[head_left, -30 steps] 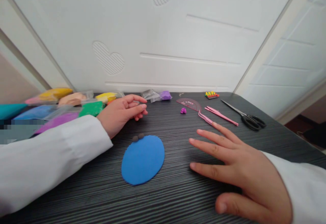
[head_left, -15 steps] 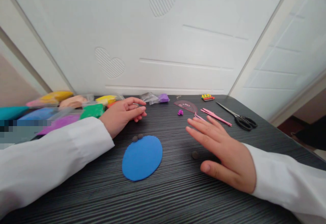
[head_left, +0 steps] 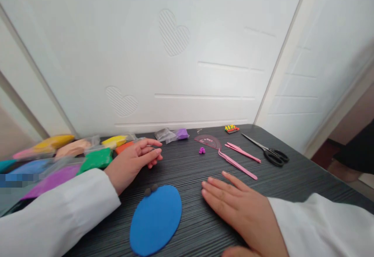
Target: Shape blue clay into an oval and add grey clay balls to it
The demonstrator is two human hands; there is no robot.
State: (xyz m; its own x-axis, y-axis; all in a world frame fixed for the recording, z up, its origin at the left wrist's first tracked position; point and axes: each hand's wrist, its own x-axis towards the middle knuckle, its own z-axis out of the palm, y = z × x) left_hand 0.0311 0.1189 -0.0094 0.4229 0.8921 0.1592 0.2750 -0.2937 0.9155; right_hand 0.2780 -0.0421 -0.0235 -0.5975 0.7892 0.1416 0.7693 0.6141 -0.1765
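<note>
My right hand lies palm down over the dark table, fingers stretched out and its thumb partly cut off by the lower frame edge. The small dark clay ball seen beside it earlier is hidden, and I cannot tell whether it is under the palm. To the left is a flat blue clay disc, with two small dark clay balls at its upper edge. Beyond them, my left hand rests beside the clay bags, its fingers loosely bent, thumb apart, nothing visible in them.
Bags of coloured clay, including a green one, line the left side. Farther back are a purple clay packet, a small purple piece, a protractor, pink tweezers, a second pink tool, scissors and yellow-red pieces.
My right hand has come down and left, and the dark ball near it has gone out of sight. My view has tilted upward, so the table sits lower. My left hand keeps its pose.
</note>
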